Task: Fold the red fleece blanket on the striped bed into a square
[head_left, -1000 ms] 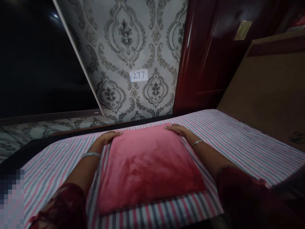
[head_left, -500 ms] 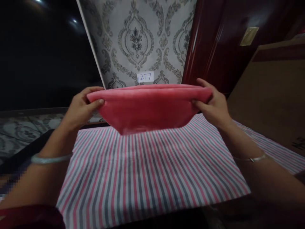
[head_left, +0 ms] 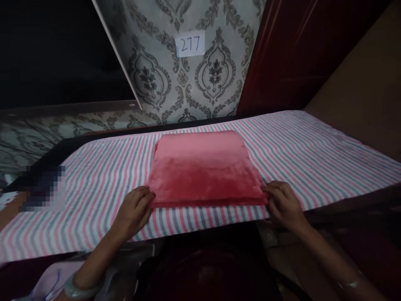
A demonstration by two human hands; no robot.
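A folded pink-red plush cloth [head_left: 203, 171] lies flat on a striped tablecloth [head_left: 94, 179], its front edge close to the table's front edge. My left hand [head_left: 134, 209] pinches the cloth's front left corner, fingers closed. At the opposite front corner, my right hand [head_left: 283, 202] has its fingertips closed on the edge. The folded layers show along the front side; the underside is hidden.
Behind the table is a patterned wall with a paper label [head_left: 190, 43] reading 277. A dark screen [head_left: 59, 54] stands at the back left. A brown panel [head_left: 360, 83] rises on the right, beside dark red wood [head_left: 282, 54].
The plush cloth was held up in the air between both hands; now it is down on the striped tablecloth, nearer to me. Both hands have lowered with it, and the view has tilted down.
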